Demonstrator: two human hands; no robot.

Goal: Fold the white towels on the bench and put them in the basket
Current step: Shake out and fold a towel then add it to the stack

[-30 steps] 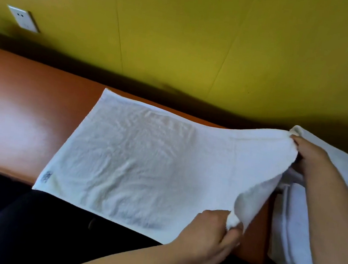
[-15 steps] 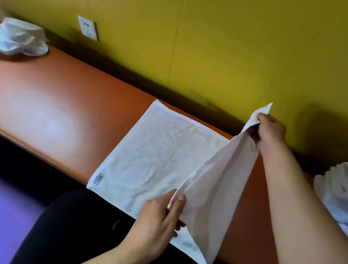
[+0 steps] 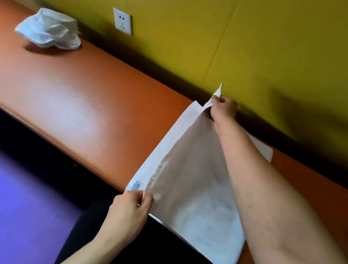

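Two hands on one towel (image 3: 192,200), lying on the bench (image 3: 72,105) w/ its near edge over my lap. Near: my left hand (image 3: 129,212) pinches the front corner by the label. Far: right hand (image 3: 221,107) pinches the back corner, near the wall. I judge it light, soft, floppy; corners are the grip pts. Crumpled towel (image 3: 49,29) sits far left. Basket not in view.

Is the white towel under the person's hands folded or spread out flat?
Folded in half: the towel lies doubled on the bench, the left hand and right hand pinching the meeting corners.
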